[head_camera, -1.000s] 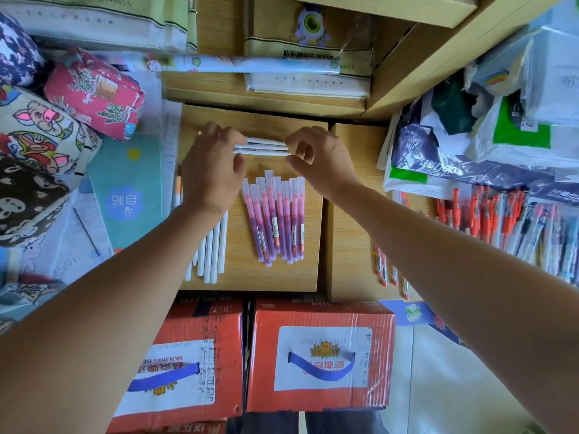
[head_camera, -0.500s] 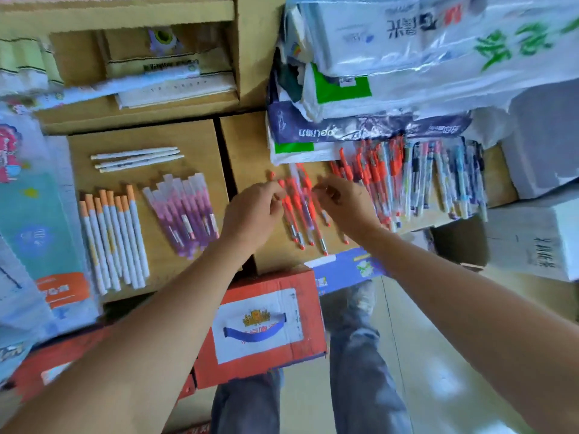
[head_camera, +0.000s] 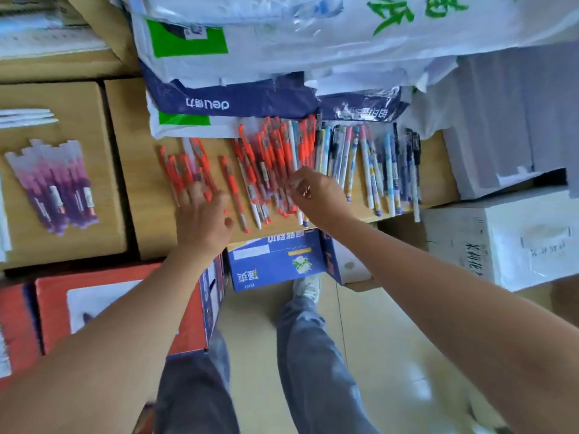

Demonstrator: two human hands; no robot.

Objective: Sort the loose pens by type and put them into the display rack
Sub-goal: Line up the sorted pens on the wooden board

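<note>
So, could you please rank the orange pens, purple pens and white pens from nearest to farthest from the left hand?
1. Orange pens, right at the fingers of the left hand.
2. Purple pens, on the cardboard box to the left.
3. White pens, far left, behind the purple ones.

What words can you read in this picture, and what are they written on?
"deli", upside down, on the blue-and-white bag.
Big green characters on the white bag: cut off at the edge, not readable.
White characters on the blue box: upside down and too blurred to read.
Handwriting on the white box: too blurred to read.
Labels on the purple pens and orange pens: too small to read.
</note>
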